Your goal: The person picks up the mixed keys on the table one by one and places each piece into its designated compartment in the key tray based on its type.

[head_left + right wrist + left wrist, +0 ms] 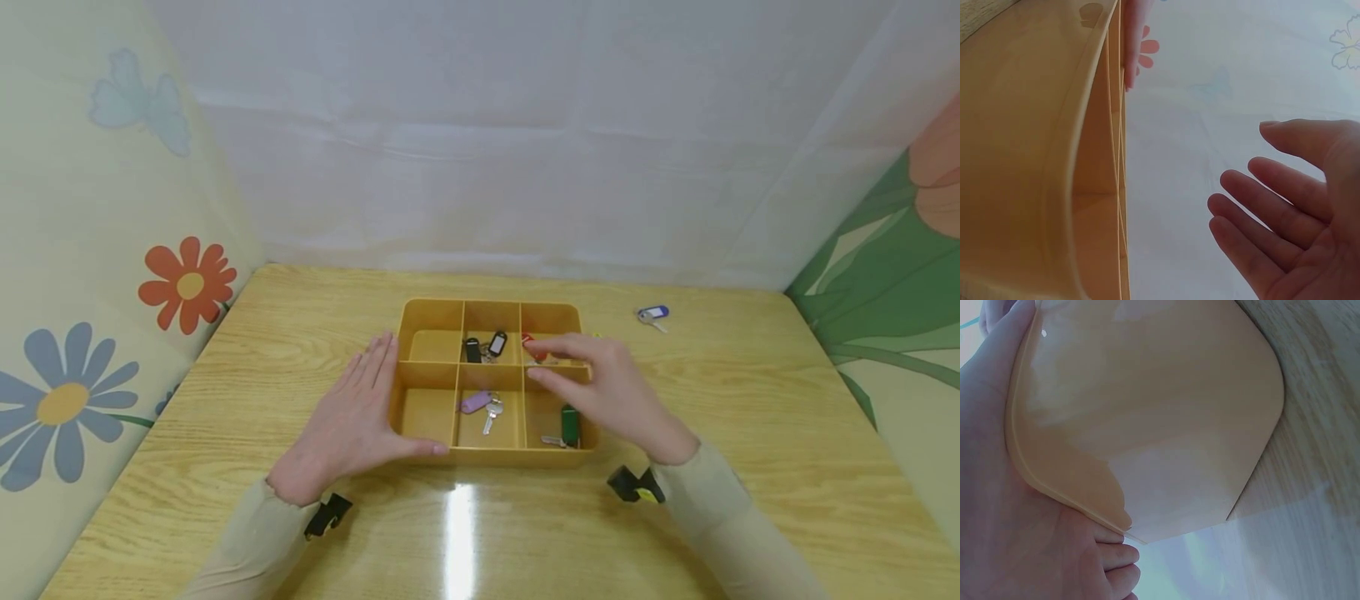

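A yellow compartment tray [487,457] stands on the table. My left hand [348,417] rests against its front left corner, fingers straight along the left side and thumb along the front wall. Above the right-hand compartments hovers my right hand [611,392], thumb and fingers apart with nothing between them. Partly behind its fingertips, a key with a red tag [534,348] lies in the back right compartment. The back middle one has keys with black tags [497,342]. A key with a purple tag [475,402] lies front middle, and one with a green tag [570,425] front right.
On the table [750,400], right of the tray and toward the back, lies a key with a blue tag [655,312]. A small yellow-green bit [597,336] shows behind the right hand, too hidden to identify. White cloth [487,167] hangs behind the table.
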A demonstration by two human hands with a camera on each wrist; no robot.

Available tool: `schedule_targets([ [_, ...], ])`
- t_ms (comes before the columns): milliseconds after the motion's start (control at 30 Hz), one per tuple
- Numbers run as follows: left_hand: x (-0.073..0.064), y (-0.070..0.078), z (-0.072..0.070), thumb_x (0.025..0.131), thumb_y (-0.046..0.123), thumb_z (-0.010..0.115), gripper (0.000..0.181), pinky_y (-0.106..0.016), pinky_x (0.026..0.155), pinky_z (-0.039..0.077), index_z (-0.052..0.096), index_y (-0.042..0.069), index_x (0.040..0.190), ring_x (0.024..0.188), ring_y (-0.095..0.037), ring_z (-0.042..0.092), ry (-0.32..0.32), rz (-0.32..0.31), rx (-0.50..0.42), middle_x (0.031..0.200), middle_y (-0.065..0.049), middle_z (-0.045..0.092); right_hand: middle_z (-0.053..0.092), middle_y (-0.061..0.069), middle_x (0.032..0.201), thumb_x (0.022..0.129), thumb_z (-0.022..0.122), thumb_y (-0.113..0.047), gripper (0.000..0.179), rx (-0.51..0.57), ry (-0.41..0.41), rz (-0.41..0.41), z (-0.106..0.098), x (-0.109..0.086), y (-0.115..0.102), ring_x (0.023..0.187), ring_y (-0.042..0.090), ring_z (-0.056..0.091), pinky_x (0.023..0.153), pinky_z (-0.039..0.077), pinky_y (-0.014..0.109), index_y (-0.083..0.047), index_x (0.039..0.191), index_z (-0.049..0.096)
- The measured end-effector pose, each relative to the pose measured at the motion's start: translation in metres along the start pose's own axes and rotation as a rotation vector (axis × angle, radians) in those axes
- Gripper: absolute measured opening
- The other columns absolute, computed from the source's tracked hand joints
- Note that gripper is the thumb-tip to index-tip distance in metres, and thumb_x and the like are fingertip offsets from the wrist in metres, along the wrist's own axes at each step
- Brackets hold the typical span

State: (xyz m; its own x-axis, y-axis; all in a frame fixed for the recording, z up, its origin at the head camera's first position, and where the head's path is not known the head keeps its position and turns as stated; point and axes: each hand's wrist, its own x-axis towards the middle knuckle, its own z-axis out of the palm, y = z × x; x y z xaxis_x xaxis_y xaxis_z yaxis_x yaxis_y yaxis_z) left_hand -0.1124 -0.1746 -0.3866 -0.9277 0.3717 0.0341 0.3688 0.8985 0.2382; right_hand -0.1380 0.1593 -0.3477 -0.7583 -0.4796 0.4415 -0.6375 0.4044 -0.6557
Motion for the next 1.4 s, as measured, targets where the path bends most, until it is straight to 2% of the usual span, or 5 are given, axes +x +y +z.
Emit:
schedule_targets([
  [300, 0.0, 0.0, 0.0, 0.063, 0.099, 0.051, 0.15, -0.049, 0.124, 0.009, -0.013, 0.006, 0.16, 0.154, -0.029, -0.003, 0.0, -0.005, -0.002, 0.168, -0.015, -0.008, 0.072, -0.008, 0.118, 0.092, 0.079, -0.015, 0.03, -0.026, 0.024, 0.022, -0.005, -0.001, -0.001, 0.107, 0.01, 0.068, 0.093, 0.057, 0.039, -0.014, 0.122, 0.075],
  [667, 0.0, 0.0, 0.001, 0.063, 0.1, 0.051, 0.15, -0.049, 0.124, 0.009, -0.013, 0.005, 0.16, 0.154, -0.029, -0.003, 0.001, -0.005, 0.0, 0.168, -0.015, -0.008, 0.073, -0.002, 0.118, 0.093, 0.078, -0.02, 0.03, -0.056, 0.043, 0.035, -0.01, -0.001, 0.001, 0.108, 0.017, 0.069, 0.093, 0.057, 0.04, -0.013, 0.122, 0.075],
  [867, 0.0, 0.0, 0.001, 0.063, 0.099, 0.051, 0.15, -0.049, 0.124, 0.009, -0.013, 0.005, 0.16, 0.154, -0.029, -0.003, 0.003, -0.004, 0.002, 0.168, -0.015, -0.009, 0.072, -0.004, 0.121, 0.092, 0.079, -0.018, 0.031, -0.062, 0.058, 0.047, -0.013, -0.002, 0.002, 0.112, 0.014, 0.066, 0.097, 0.055, 0.041, -0.013, 0.122, 0.075],
  [1233, 0.0, 0.0, 0.001, 0.063, 0.099, 0.051, 0.149, -0.048, 0.124, 0.008, -0.012, 0.005, 0.16, 0.154, -0.029, -0.003, 0.001, -0.005, 0.002, 0.167, -0.016, -0.009, 0.073, -0.004, 0.119, 0.092, 0.08, -0.02, 0.032, -0.079, 0.095, 0.058, -0.023, -0.005, 0.007, 0.109, 0.016, 0.067, 0.094, 0.056, 0.041, -0.013, 0.123, 0.075],
  [1400, 0.0, 0.0, 0.001, 0.063, 0.1, 0.051, 0.149, -0.047, 0.124, 0.007, -0.013, 0.005, 0.16, 0.154, -0.028, -0.005, -0.004, -0.007, 0.003, 0.167, -0.015, -0.01, 0.072, -0.007, 0.119, 0.091, 0.08, -0.015, 0.032, -0.065, 0.119, 0.08, -0.029, -0.008, 0.011, 0.109, 0.016, 0.066, 0.094, 0.055, 0.038, -0.014, 0.123, 0.075],
])
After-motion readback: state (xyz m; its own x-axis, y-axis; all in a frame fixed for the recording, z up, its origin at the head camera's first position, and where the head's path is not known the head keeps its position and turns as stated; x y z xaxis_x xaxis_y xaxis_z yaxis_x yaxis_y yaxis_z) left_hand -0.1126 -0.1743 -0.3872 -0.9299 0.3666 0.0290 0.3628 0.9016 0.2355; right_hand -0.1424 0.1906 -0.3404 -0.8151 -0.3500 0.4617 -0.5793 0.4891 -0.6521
